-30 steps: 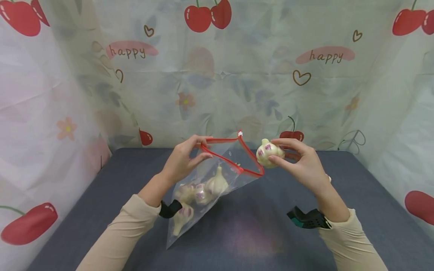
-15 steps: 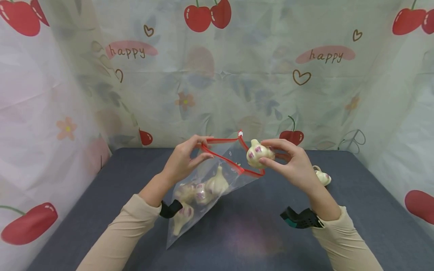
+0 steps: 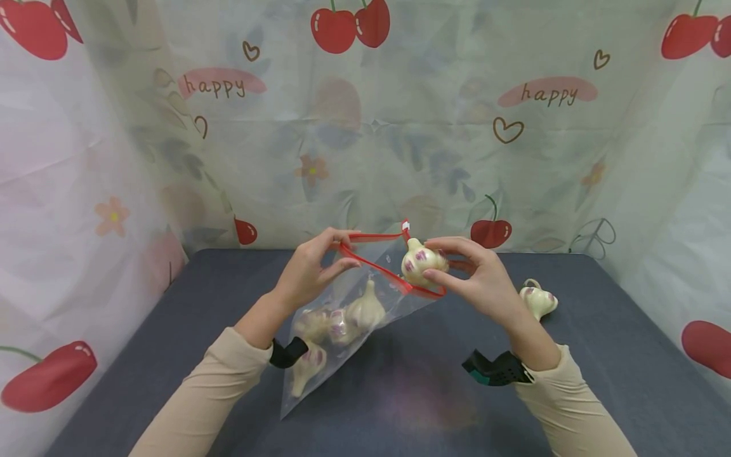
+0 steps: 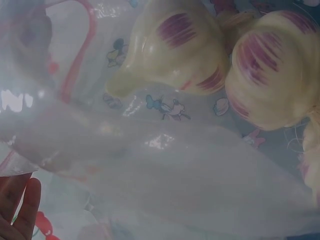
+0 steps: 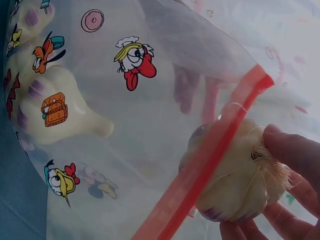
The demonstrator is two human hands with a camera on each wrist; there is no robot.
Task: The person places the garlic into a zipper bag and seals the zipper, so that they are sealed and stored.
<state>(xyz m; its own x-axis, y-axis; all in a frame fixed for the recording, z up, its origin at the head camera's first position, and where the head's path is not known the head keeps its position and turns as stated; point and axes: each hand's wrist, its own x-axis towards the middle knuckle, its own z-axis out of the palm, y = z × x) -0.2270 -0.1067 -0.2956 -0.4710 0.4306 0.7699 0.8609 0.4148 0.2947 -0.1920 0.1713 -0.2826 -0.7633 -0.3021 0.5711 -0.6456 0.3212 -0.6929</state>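
My left hand [image 3: 313,260] pinches the red-edged mouth of a clear zip bag [image 3: 394,308] and holds it up, spread wide. Several garlic bulbs [image 3: 365,310] lie inside, low in the bag; in the left wrist view two garlic bulbs [image 4: 275,70] show large through the plastic. Between thumb and fingers my right hand [image 3: 480,273] grips another garlic bulb [image 3: 419,261] at the bag's mouth. In the right wrist view the red zip strip [image 5: 220,145] crosses in front of that bulb, whose root tuft faces my palm. Cartoon figures are printed on the bag.
One more garlic bulb [image 3: 539,300] lies on the dark table [image 3: 599,381] to the right of my right forearm. A patterned curtain [image 3: 377,158] with cherries encloses the back and sides. A thin wire loop [image 3: 594,238] shows at the table's back right.
My right hand has moved left with its garlic bulb, from beside the bag's mouth to within it. The bulb on the table has come into view. My left hand stays put.
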